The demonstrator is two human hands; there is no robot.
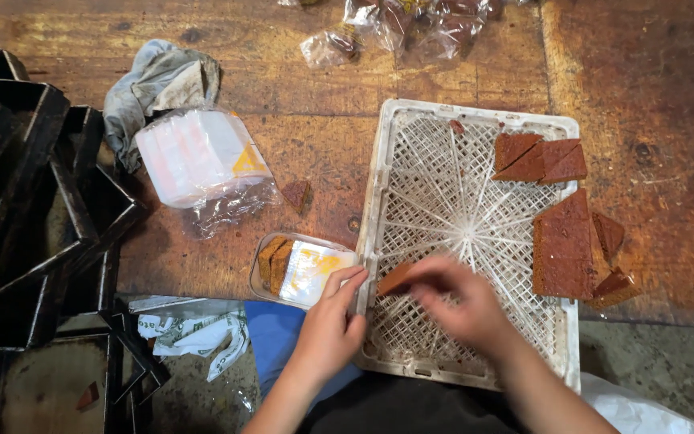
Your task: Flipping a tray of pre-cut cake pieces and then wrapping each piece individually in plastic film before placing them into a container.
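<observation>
My right hand (459, 301) is blurred over the white plastic lattice tray (411, 153) and pinches a brown triangular cake slice (395, 278) at its left side. My left hand (332, 325) rests its fingers on the edge of a clear plastic packet (315, 269) that holds two brown slices (275, 261) at its left end. More brown slices lie on the tray: a group of triangles (541, 157) at the top right and a large slab (564, 249) on the right with smaller pieces (610, 281) beside it.
A stack of clear bags (198, 153) and a grey rag (154, 84) lie on the worn wooden table (315, 88). Black metal baking tins (34, 209) pile up at the left. Crumpled clear wrappers (395, 28) sit at the far edge. One loose slice (297, 193) lies beside the bags.
</observation>
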